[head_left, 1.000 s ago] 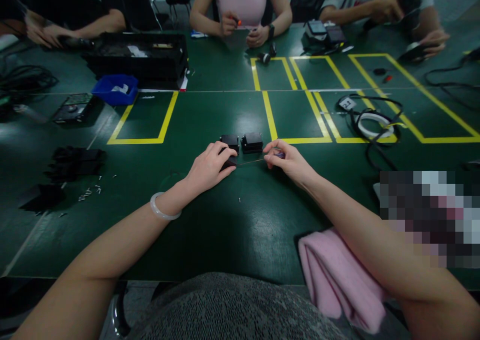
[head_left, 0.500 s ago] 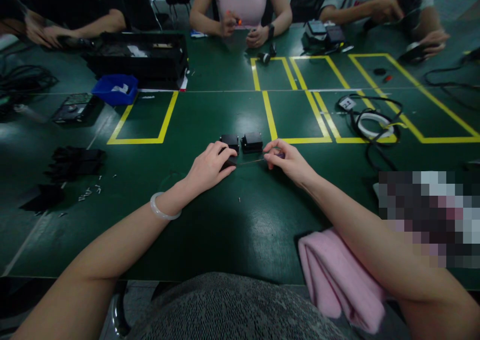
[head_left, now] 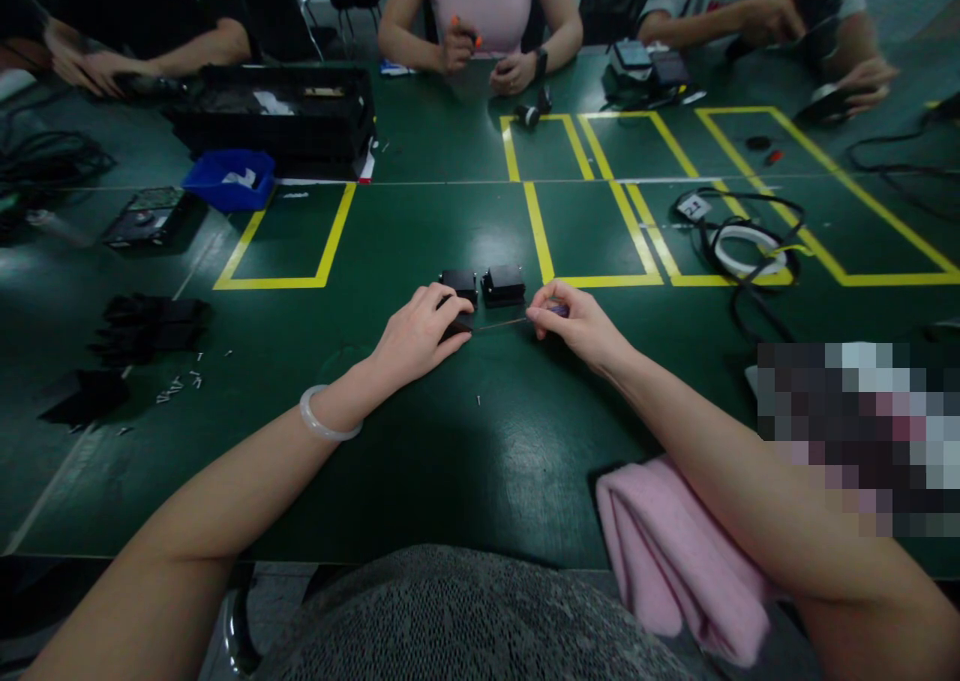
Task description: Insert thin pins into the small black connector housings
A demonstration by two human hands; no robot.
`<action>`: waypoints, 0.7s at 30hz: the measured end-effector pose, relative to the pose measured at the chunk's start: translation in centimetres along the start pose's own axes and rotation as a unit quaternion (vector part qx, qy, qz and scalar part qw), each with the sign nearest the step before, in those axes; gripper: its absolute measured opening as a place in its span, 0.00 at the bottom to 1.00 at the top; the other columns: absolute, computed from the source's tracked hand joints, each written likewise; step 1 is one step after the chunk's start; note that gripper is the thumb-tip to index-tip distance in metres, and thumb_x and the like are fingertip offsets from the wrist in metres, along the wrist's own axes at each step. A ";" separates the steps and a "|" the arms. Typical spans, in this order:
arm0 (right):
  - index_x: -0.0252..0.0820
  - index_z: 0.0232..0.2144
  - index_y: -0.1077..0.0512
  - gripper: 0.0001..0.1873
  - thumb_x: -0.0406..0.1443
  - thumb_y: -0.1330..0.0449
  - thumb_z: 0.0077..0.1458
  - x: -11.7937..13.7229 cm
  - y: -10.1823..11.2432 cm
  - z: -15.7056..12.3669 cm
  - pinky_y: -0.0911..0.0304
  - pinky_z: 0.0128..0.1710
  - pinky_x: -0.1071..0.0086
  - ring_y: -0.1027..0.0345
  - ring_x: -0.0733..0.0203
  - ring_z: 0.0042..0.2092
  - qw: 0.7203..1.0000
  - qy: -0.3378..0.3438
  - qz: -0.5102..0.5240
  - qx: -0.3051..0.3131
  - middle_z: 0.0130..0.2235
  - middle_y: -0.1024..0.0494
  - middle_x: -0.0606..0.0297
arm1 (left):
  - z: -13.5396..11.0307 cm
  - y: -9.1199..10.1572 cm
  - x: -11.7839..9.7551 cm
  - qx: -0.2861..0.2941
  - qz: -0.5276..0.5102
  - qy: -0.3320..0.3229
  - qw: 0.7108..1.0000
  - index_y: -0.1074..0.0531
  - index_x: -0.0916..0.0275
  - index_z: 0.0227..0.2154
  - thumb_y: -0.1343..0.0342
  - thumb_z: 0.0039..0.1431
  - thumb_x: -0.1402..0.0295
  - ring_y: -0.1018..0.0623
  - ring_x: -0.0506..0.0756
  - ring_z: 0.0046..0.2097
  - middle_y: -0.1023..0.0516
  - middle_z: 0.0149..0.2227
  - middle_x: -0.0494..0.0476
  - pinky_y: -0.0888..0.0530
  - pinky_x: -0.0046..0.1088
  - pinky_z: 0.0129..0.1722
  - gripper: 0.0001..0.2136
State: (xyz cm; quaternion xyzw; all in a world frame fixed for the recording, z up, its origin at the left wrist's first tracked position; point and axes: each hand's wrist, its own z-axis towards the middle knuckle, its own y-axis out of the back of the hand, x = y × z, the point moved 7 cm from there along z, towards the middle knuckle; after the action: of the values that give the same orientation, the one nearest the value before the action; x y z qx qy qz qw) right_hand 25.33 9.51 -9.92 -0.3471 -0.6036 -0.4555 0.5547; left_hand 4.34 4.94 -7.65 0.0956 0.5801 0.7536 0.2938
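My left hand (head_left: 424, 331) is closed around a small black block (head_left: 459, 329) on the green table, covering most of it. A screwdriver (head_left: 556, 311) sits in the pinched fingers of my right hand (head_left: 566, 319); its thin shaft points left, with the tip at the block's right end. Just beyond my fingers are two more black blocks, one partly behind my left hand (head_left: 457, 281) and one uncovered (head_left: 504, 284). A single small screw (head_left: 478, 400) lies on the table nearer to me.
Black parts (head_left: 150, 326) and loose screws (head_left: 171, 391) lie at left. Farther back are a blue bin (head_left: 231, 181) and a long black tray (head_left: 277, 121). A coiled cable (head_left: 750, 246) is at right, a pink cloth (head_left: 675, 551) at the front edge. Several people sit across.
Both my hands, the block and the screwdriver stay almost in place. Across the table, a person's hand with an orange-tipped item has shifted slightly.
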 end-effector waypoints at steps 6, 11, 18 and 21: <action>0.44 0.30 0.29 0.19 0.44 0.25 0.46 0.0 0.0 0.2 0.36 0.33 0.68 0.34 0.66 0.28 0.999 -0.007 0.036 0.001 0.26 0.27 0.72 | -0.1 -0.1 0.0 -0.001 0.000 0.000 1.000 0.27 0.61 0.55 0.39 0.68 0.70 0.23 0.63 0.56 0.24 0.55 0.65 0.20 0.42 0.50 0.14; 0.44 0.31 0.30 0.19 0.48 0.27 0.52 0.1 -0.2 0.0 0.38 0.32 0.68 0.34 0.65 0.26 1.000 -0.007 0.024 -0.002 0.23 0.27 0.73 | -0.1 -0.1 -0.1 -0.005 0.001 -0.002 1.000 0.27 0.62 0.55 0.38 0.68 0.70 0.23 0.63 0.55 0.24 0.55 0.65 0.20 0.42 0.50 0.14; 0.45 0.33 0.31 0.16 0.46 0.30 0.59 0.0 -0.2 -0.2 0.39 0.32 0.68 0.36 0.65 0.25 1.000 -0.012 0.011 0.004 0.21 0.29 0.75 | 0.0 0.1 -0.1 -0.001 -0.003 -0.005 1.000 0.27 0.63 0.55 0.38 0.68 0.70 0.23 0.64 0.55 0.24 0.55 0.66 0.19 0.42 0.49 0.14; 0.45 0.34 0.31 0.15 0.42 0.28 0.56 0.0 -0.1 -0.1 0.37 0.32 0.68 0.34 0.65 0.26 1.000 -0.012 0.022 0.002 0.23 0.29 0.74 | -0.1 0.0 -0.1 -0.004 -0.002 -0.005 1.000 0.27 0.62 0.55 0.38 0.68 0.71 0.23 0.64 0.55 0.24 0.56 0.66 0.19 0.42 0.49 0.14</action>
State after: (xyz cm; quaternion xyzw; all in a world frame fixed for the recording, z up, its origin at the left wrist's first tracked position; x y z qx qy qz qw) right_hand 25.22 9.38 -9.92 -0.3647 -0.6031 -0.4381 0.5580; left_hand 4.41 4.82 -7.60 0.0966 0.5761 0.7548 0.2986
